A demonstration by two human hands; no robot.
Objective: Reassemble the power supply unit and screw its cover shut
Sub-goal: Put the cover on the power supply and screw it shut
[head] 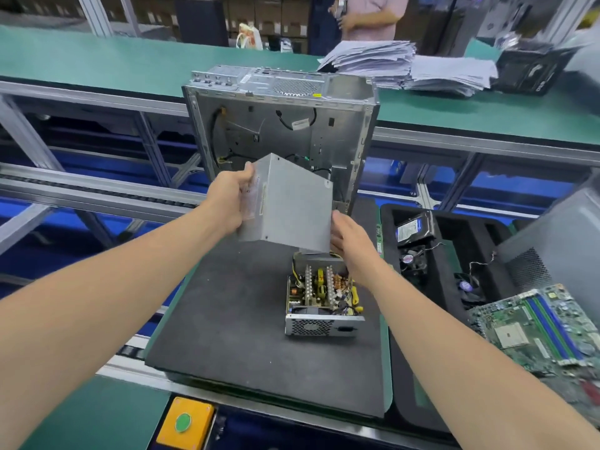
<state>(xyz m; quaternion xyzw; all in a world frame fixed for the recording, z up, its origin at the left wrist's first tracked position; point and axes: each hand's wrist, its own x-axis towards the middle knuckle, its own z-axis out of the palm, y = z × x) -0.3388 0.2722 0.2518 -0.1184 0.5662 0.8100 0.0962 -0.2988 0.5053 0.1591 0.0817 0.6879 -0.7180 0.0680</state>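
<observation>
A grey cover [292,206] is held tilted in the air, just above and behind the open unit [324,303], which is set on a black mat [233,319] with its circuit board and coils exposed. The cover's left side is gripped by the left hand [232,199], the fingers mostly hidden behind the metal. Its lower right edge is pinched by the right hand [352,245], whose fingertips are hidden underneath. A pale label [255,198] is seen on the cover's left side, but its print is too blurred to be read. The unit's far end is masked by the cover. An opened case [279,125] is stood behind. On the drive [415,227] in the tray [441,271], a blue-banded sticker is seen, unreadable. White letters on the black box [532,73] cannot be made out. The motherboard [535,326] is cut off at the right edge.
</observation>
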